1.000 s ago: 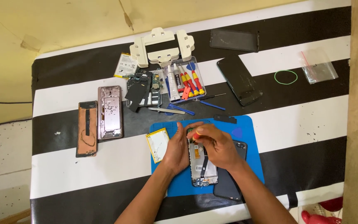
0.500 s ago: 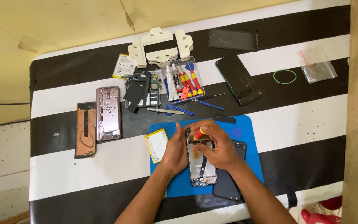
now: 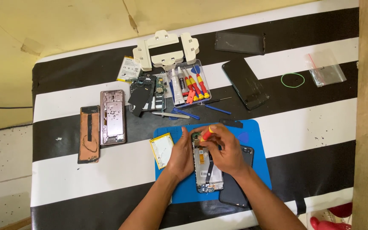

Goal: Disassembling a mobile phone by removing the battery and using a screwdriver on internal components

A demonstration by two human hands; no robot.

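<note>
Leftmost, the left hand (image 3: 182,155) gripped the edge of the opened grey smartphone with exposed internals (image 3: 207,170), which lay on the blue rubber work mat (image 3: 258,168); the right hand (image 3: 224,151) pinched a red-and-yellow-handled screwdriver (image 3: 206,134) over its top.

opened phone (image 3: 208,172) | back off, flat on blue mat (image 3: 260,170) | red-yellow screwdriver (image 3: 206,134) | tilted over its top end

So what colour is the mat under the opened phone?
Blue mat, seen in the head view, lying on a black-and-white striped table cover.
</note>
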